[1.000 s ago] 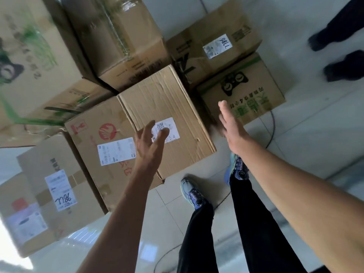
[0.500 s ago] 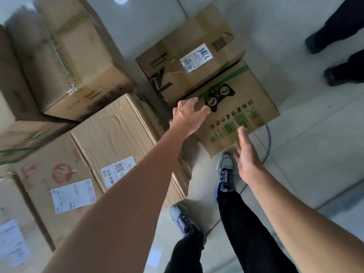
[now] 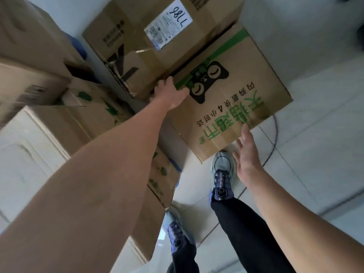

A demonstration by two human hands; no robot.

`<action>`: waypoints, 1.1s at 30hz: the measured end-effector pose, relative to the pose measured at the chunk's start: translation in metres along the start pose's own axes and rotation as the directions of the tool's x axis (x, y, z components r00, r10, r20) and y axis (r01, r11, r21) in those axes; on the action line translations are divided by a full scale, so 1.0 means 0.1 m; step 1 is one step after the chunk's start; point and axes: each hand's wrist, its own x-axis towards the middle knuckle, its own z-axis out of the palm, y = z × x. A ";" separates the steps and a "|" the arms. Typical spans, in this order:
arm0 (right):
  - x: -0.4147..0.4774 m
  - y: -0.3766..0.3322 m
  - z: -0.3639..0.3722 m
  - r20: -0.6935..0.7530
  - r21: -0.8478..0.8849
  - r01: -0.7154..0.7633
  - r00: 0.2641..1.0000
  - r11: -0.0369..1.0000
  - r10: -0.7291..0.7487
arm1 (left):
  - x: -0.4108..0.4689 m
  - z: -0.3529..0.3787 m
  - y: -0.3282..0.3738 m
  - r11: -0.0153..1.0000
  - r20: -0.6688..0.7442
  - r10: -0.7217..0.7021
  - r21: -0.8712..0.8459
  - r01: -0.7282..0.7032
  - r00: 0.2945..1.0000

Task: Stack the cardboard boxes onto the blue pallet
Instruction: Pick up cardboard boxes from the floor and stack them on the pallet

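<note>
Left hand [image 3: 171, 93] sits on the green box [image 3: 236, 115] at its far-left corner, fingers hooked over the edge. I'd guess that's to pull it clear of the labelled box [image 3: 149, 46] jammed behind it. Right hand [image 3: 248, 160] hovers just off the near edge, fingers straight, holding nothing. Pale tiled floor [image 3: 315, 125], with a cable [image 3: 275, 133] right of the box. A blue patch [image 3: 78, 46] far left of it might be the pallet, can't tell.

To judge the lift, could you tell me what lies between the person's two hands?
In the head view, the green-printed box lies between them: the left hand on its far corner, the right hand at its near edge.
</note>
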 end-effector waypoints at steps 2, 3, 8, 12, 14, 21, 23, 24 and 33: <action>0.10 0.04 0.00 -0.052 0.038 -0.023 0.998 0.999 0.025 | 0.14 0.03 0.01 1.000 0.008 -0.001 0.021 0.001 1.000; 0.16 0.07 0.00 -0.078 0.056 -0.029 0.996 0.998 0.033 | 0.20 0.05 0.02 0.999 0.011 -0.003 0.033 0.003 1.000; 0.40 0.20 -0.02 -0.161 0.108 -0.064 0.984 0.992 0.081 | 0.38 0.14 0.04 0.992 -0.009 -0.032 0.118 0.033 0.999; 0.54 0.28 -0.03 -0.165 0.194 -0.133 0.972 0.972 0.166 | 0.47 0.25 -0.05 0.999 0.044 -0.052 -0.008 0.053 0.998; 0.57 0.30 -0.04 -0.137 0.200 -0.119 0.979 0.972 0.148 | 0.47 0.28 -0.10 0.997 0.057 -0.036 -0.060 0.040 0.998; 0.27 0.14 -0.22 -0.147 0.253 -0.024 0.987 0.967 0.063 | 0.06 0.11 -0.01 0.958 0.082 0.085 -0.280 -0.059 0.993; 0.05 0.01 -0.31 -0.156 0.273 -0.012 0.986 0.962 0.056 | -0.17 0.04 0.05 0.954 0.102 0.100 -0.294 -0.066 0.990; -0.05 -0.07 -0.35 -0.172 0.289 -0.015 0.983 0.957 0.067 | -0.27 0.01 0.07 0.951 0.109 0.099 -0.301 -0.062 0.989; -1.34 -1.00 -0.59 -0.372 0.193 0.118 0.928 0.974 -0.039 | -1.84 -0.77 0.45 0.901 0.020 0.202 -0.396 -0.178 0.979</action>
